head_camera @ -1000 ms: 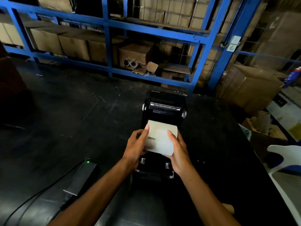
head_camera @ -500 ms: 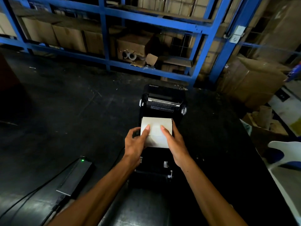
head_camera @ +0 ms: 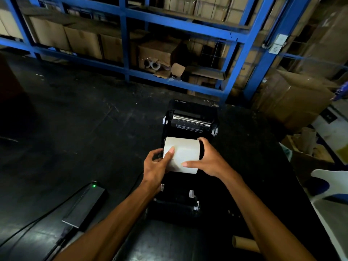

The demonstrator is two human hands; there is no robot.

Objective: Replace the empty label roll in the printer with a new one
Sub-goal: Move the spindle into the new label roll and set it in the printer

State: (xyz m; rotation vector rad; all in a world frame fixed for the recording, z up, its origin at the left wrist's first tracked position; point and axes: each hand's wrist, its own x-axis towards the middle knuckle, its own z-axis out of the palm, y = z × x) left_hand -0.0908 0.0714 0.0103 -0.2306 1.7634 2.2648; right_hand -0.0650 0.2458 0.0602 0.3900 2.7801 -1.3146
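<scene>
I'm looking at a warehouse / stockroom, prob. a packing & shipping area. Blue steel racking [head_camera: 188, 21] runs across the back, its shelves packed w/ brown cardboard cartons [head_camera: 82, 41]; one open carton [head_camera: 158, 53] on the lower shelf shows rolls of tape or film inside. More big cartons [head_camera: 293, 102] are stacked at right, beside a box of spent cardboard cores [head_camera: 308, 142]. In front sits a dark, scuffed worktop [head_camera: 75, 129] carrying a black label printer [head_camera: 190, 117] marked Xprinter, lid open, plus a power brick [head_camera: 84, 206] w/ a green LED lit. Lighting is dim, no office or home furnishings in my view.
</scene>
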